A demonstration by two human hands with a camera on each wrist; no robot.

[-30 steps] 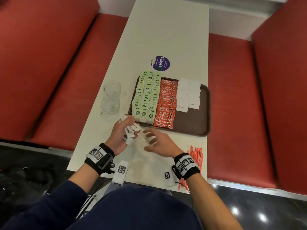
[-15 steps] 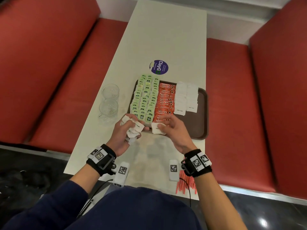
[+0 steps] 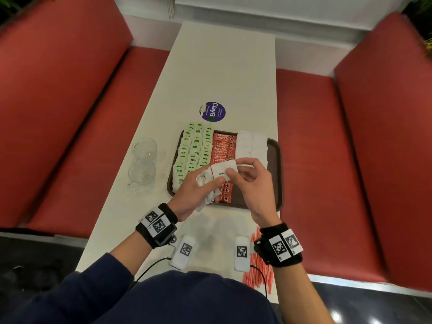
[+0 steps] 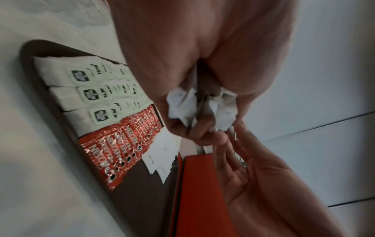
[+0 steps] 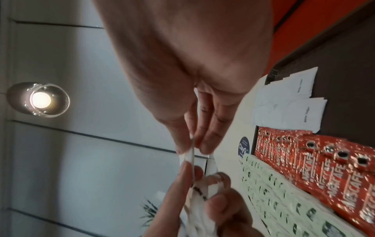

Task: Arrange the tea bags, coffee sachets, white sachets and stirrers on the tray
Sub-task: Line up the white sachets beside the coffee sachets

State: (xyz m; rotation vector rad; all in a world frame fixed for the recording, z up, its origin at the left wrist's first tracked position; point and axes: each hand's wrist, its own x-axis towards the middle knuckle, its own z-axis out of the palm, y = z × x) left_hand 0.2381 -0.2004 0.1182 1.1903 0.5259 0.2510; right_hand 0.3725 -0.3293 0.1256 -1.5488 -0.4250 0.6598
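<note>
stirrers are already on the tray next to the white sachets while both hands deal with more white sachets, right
Not quite: the stirrers lie on the table beside the right wrist, off the tray, as the head view shows. The left hand grips a bunch of white sachets, and the right hand pinches one.

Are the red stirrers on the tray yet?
No, off it. The stirrers lie on the table by the right wrist, nearer the person than the tray.
</note>
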